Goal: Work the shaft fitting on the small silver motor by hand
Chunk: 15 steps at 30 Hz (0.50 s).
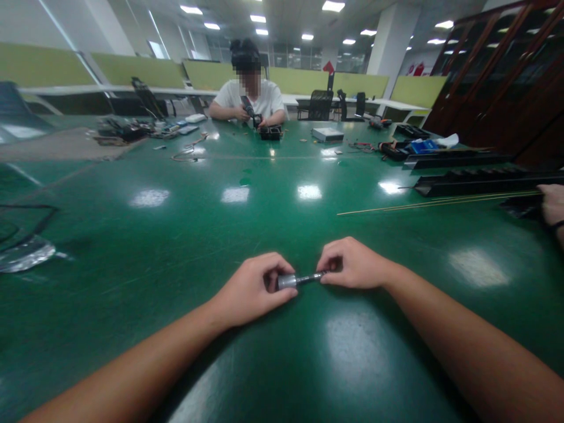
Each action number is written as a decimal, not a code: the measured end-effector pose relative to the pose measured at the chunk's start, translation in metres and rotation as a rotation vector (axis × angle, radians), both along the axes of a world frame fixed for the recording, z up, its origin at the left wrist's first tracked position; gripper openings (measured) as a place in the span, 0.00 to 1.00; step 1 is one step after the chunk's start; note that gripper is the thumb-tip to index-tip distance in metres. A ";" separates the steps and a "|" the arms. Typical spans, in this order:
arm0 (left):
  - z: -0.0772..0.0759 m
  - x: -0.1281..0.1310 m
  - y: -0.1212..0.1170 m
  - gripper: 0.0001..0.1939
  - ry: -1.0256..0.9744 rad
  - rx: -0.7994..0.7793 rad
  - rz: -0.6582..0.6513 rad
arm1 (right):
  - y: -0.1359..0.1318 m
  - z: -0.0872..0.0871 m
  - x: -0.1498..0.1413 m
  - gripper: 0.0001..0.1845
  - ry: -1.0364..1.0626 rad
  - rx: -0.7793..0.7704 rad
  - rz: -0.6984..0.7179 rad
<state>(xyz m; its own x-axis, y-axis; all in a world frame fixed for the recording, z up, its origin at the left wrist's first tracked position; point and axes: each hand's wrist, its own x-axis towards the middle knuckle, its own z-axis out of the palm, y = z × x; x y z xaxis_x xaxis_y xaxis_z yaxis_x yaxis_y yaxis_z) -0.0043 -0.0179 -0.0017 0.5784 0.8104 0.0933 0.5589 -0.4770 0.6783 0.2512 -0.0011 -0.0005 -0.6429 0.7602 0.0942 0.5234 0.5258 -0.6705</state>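
Note:
A silver cylindrical piece with a thin dark shaft lies level, just above or on the green tabletop; I cannot tell which. My left hand is closed on its thick silver end, thumb in front and fingers behind. Pinched between the thumb and fingers of my right hand is the tip of the thin shaft, which points to the right. My fingertips hide both ends of the piece.
Across the green table a person holds a power tool over a black part. Another person's hand is at the right edge, near thin rods and black metal channels. Electronic parts lie far left.

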 end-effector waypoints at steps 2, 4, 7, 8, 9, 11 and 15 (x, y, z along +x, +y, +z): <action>0.000 -0.001 0.000 0.11 0.002 0.010 -0.002 | 0.002 0.000 0.004 0.06 -0.011 -0.019 -0.004; 0.000 -0.002 0.000 0.11 -0.001 0.015 -0.007 | 0.004 0.000 0.007 0.06 -0.017 -0.040 -0.007; -0.001 -0.003 0.000 0.11 0.007 0.012 -0.008 | 0.006 0.000 0.012 0.07 -0.014 -0.076 -0.013; -0.001 -0.004 0.000 0.11 0.010 0.010 -0.008 | 0.007 0.000 0.013 0.07 -0.012 -0.089 -0.017; -0.001 -0.004 0.000 0.11 0.011 0.010 -0.008 | 0.008 0.000 0.014 0.07 -0.010 -0.102 -0.021; -0.001 -0.004 0.000 0.11 0.016 0.014 -0.007 | 0.008 -0.001 0.015 0.07 -0.005 -0.122 -0.024; -0.002 -0.004 0.001 0.11 0.019 0.017 -0.002 | 0.008 -0.002 0.013 0.09 0.009 -0.129 0.005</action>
<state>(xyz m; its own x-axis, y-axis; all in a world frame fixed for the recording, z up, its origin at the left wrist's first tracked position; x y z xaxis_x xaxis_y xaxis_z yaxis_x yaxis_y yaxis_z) -0.0081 -0.0170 -0.0033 0.5821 0.8075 0.0959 0.5707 -0.4897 0.6592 0.2640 0.0068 -0.0025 -0.6462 0.7632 0.0019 0.5144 0.4374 -0.7376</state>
